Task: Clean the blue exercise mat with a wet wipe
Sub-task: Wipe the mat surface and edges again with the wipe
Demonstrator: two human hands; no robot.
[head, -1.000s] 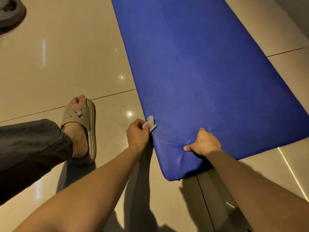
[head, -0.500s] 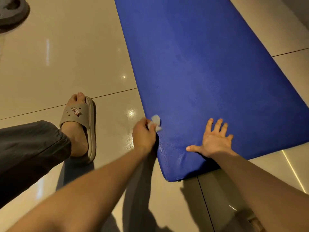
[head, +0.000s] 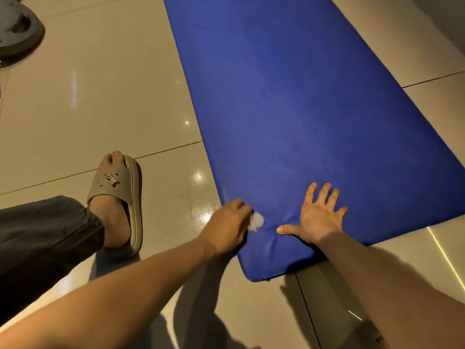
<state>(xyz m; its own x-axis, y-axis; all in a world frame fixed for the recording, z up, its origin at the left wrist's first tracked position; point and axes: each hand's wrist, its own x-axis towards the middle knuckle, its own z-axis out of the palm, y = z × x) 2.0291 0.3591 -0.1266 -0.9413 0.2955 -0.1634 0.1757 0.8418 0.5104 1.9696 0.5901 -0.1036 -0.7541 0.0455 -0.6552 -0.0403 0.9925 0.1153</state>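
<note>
The blue exercise mat [head: 297,102] lies lengthwise on the tiled floor, its near corner close to me. My left hand [head: 227,224] grips a small bunched white wet wipe [head: 257,220] and holds it against the mat's near left part, just inside the left edge. My right hand [head: 317,216] lies flat on the mat to the right of the wipe, fingers spread and palm down, near the mat's front edge. Most of the wipe is hidden inside my left fist.
My left foot in a beige slipper [head: 118,197] stands on the floor left of the mat, with a dark trouser leg [head: 42,238] behind it. A round grey object [head: 17,31] sits at the far left. Glossy beige tiles surround the mat.
My right hand went from a fist to a flat, spread palm on the mat. My left hand carried the wipe from the mat's left edge inward and nearer, toward the right hand.
</note>
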